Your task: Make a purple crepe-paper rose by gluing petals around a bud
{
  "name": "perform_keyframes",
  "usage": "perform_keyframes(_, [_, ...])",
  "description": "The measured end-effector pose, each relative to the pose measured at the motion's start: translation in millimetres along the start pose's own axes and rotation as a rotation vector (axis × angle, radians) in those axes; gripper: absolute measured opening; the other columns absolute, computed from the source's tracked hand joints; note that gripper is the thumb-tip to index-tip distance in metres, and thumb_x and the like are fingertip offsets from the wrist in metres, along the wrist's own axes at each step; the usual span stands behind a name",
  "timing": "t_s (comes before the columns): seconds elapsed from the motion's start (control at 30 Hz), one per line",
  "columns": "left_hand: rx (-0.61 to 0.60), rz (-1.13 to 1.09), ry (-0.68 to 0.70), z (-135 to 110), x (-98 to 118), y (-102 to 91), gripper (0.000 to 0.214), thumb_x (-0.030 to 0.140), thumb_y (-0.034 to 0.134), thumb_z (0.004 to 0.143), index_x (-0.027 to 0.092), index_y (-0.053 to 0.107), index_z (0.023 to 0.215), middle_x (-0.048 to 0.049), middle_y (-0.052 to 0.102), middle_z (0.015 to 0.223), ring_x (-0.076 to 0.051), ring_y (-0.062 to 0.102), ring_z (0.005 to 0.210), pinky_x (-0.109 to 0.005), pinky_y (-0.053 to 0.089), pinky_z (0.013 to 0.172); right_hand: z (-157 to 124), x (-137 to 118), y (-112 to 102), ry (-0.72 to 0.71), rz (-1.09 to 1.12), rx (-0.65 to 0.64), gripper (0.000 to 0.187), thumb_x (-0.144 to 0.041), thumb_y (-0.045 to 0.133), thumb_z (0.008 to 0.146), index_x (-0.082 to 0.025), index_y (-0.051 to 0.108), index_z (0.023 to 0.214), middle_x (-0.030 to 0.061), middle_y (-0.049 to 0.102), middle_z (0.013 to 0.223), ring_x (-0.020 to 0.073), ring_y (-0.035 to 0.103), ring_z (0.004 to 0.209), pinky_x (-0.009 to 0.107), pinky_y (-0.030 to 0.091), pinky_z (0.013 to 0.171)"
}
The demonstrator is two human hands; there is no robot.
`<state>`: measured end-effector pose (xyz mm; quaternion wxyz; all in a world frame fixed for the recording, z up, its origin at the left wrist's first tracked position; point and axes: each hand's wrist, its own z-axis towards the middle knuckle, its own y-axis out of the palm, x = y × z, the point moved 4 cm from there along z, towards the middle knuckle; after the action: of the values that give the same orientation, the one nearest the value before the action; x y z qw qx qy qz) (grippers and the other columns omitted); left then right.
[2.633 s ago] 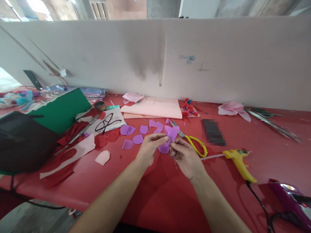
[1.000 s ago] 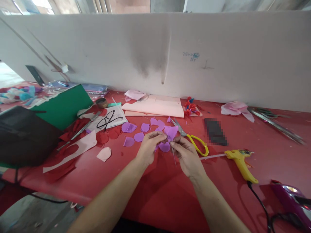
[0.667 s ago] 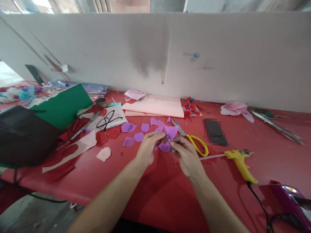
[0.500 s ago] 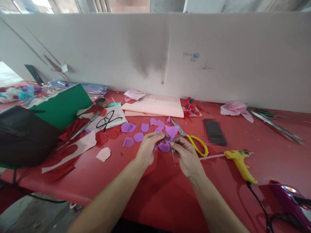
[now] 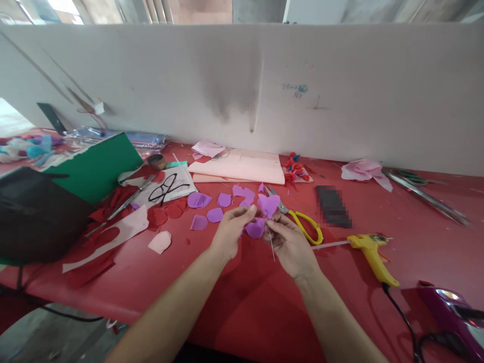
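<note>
Wire (image 5: pixel 273 247) is pinched in our right hand (image 5: pixel 289 243); left hand (image 5: pixel 229 232): grip unclear. Slackening could drop the purple petal (image 5: pixel 269 203).

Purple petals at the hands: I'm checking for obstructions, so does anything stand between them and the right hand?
Nothing visible does: the right hand pinches the thin wire just below the purple petals.

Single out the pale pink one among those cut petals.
The pale pink petal lying left of the left hand on the red table; the others are red petals just behind it and purple petals closer to the hand.
</note>
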<state>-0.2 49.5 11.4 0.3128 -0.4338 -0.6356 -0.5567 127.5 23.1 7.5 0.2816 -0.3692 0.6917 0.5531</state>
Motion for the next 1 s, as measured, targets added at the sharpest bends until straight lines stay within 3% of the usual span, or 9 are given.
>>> perform_keyframes(0.1, [-0.133, 0.036, -0.084, -2, -5, 6.5, 0.026, 0.037, 0.082, 0.06, 0.014, 0.073, 0.069, -0.0024, 0.067, 0.066, -0.011, 0.054, 0.064, -0.025, 0.041, 0.068, -1, -1, 1, -0.008, -0.02, 0.004, 0.022, -0.024, 0.082, 0.059, -0.019, 0.062, 0.064, -0.0049, 0.056, 0.057, 0.0076, 0.044, 0.054, 0.02, 0.035, 0.053])
perform_keyframes(0.23, [-0.139, 0.062, -0.04, -4, 0, 7.1, 0.021, 0.031, 0.084, 0.057, 0.015, 0.073, 0.066, -0.0008, 0.066, 0.064, -0.01, 0.054, 0.062, -0.024, 0.042, 0.066, -3, -1, 3, -0.062, -0.079, -0.023, 0.02, -0.025, 0.081, 0.06, -0.02, 0.062, 0.066, -0.0055, 0.056, 0.06, 0.0081, 0.045, 0.055, 0.021, 0.036, 0.055])
perform_keyframes(0.43, [-0.244, 0.098, -0.062, -6, 1, 11.0, 0.041, 0.022, 0.086, 0.051, 0.016, 0.076, 0.091, -0.0049, 0.072, 0.079, -0.015, 0.062, 0.072, -0.028, 0.048, 0.074, -2, -7, -4, -0.37, -0.368, 0.017, 0.012, -0.03, 0.071, 0.074, -0.022, 0.062, 0.075, -0.0031, 0.059, 0.071, 0.0135, 0.053, 0.067, 0.027, 0.044, 0.067])
perform_keyframes(0.67, [-0.274, 0.291, 0.129, -8, 6, 14.9, 0.024, 0.018, 0.077, 0.062, 0.017, 0.078, 0.086, -0.0045, 0.075, 0.081, -0.017, 0.064, 0.074, -0.028, 0.05, 0.075, -7, -13, -4, -0.642, -0.709, 0.052, 0.006, -0.024, 0.061, 0.083, -0.023, 0.066, 0.083, 0.0013, 0.066, 0.078, 0.0182, 0.062, 0.079, 0.03, 0.048, 0.073])
perform_keyframes(0.87, [-0.237, 0.4, 0.261, -8, 11, 13.8, 0.013, 0.02, 0.075, 0.064, 0.017, 0.078, 0.076, -0.0017, 0.073, 0.072, -0.016, 0.062, 0.068, -0.028, 0.05, 0.069, -22, -27, 5, -0.983, -0.886, 0.13, 0.013, -0.015, 0.057, 0.083, -0.023, 0.066, 0.08, 0.0042, 0.065, 0.087, 0.0187, 0.062, 0.085, 0.032, 0.05, 0.075])
perform_keyframes(1.0, [-0.182, 0.435, 0.337, -4, 13, 8.3, 0.009, 0.018, 0.07, 0.066, 0.018, 0.076, 0.073, -0.0024, 0.072, 0.073, -0.017, 0.062, 0.072, -0.028, 0.049, 0.07, -29, -31, 7, -1.075, -0.956, 0.176, 0.014, -0.012, 0.057, 0.082, -0.024, 0.065, 0.082, 0.0036, 0.061, 0.087, 0.0177, 0.06, 0.082, 0.031, 0.05, 0.072])
